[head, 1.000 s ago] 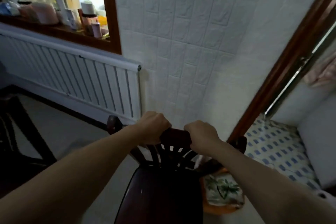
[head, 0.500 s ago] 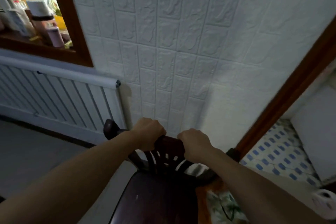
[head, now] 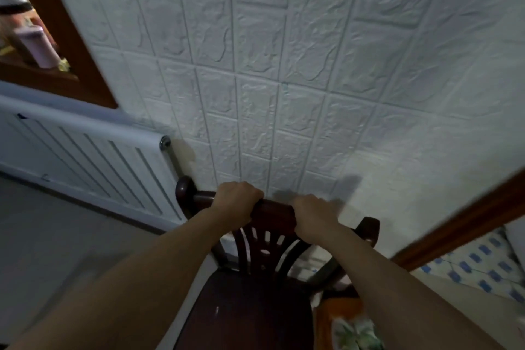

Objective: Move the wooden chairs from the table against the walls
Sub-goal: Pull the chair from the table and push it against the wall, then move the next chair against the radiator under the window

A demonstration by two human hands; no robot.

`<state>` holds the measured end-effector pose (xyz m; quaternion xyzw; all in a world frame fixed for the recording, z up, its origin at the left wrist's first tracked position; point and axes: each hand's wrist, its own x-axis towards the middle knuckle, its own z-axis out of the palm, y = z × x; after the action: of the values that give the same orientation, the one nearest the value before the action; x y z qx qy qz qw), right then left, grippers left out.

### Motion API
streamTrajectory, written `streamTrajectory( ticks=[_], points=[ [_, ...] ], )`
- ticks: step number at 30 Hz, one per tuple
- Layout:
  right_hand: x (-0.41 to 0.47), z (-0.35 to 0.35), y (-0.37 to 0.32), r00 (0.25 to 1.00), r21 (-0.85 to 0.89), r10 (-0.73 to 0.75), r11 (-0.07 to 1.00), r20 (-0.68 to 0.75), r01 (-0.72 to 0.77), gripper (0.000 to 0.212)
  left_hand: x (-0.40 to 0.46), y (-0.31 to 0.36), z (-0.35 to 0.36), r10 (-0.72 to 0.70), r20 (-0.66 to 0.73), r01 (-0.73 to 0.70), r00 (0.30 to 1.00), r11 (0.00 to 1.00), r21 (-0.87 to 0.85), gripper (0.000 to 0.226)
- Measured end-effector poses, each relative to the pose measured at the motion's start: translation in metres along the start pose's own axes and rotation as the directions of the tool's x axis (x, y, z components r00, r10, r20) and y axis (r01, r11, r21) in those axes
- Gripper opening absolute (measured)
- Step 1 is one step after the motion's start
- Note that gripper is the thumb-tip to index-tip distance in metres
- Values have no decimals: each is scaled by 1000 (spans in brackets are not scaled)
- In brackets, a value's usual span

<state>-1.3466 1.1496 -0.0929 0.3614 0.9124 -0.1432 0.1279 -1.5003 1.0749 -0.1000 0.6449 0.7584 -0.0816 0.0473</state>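
Gripped chair [head: 272,239] top rail, left hand [head: 234,202] and right hand [head: 314,214] clenched; rail parallel to wall [head: 284,65], just ahead.

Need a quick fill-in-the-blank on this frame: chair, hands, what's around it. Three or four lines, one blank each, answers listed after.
1. Both hands, left hand and right hand, grip the top rail of the dark wooden ____.
2. The wall ahead has a white embossed ____ pattern.
3. Left of the chair a white ____ is mounted under the window frame.

Answers: chair; brick; radiator
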Motion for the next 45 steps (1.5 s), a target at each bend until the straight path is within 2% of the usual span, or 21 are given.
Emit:
streamTrajectory(
  ticks=[3,6,10,16,22,25,30,33,38,45],
  points=[
    [15,1,7,999,1,41,999,18,-41,31,12,-2,8,-38,-42,36,998,998,-47,25],
    [22,-1,11,999,-6,54,999,7,-54,8,20,-4,12,-75,-79,68,994,994,-87,27],
    [30,0,20,999,29,50,998,-17,-49,23,29,-3,13,-108,-88,101,990,992,-79,34],
    [36,1,22,997,57,79,995,23,-80,46,35,-6,13,-131,-119,115,984,984,-133,45],
    [34,3,14,989,34,133,990,66,-136,66,27,-11,15,-80,-4,79,997,986,-144,57],
    [29,1,3,989,48,130,990,66,-134,73,20,-17,11,-105,57,113,993,982,-153,63],
    [19,5,-21,995,68,98,993,18,-99,85,-3,-24,2,-159,90,169,983,978,-125,67],
    [13,2,-44,998,109,64,992,24,-66,82,-25,-33,0,-226,116,238,967,966,-106,67],
    [5,2,-107,995,132,-72,989,76,61,77,-86,-64,-5,-392,159,407,906,911,-73,61],
    [-21,12,-213,963,100,-242,968,118,231,70,-208,-132,-9,-589,126,601,798,794,-92,58]
  ],
)
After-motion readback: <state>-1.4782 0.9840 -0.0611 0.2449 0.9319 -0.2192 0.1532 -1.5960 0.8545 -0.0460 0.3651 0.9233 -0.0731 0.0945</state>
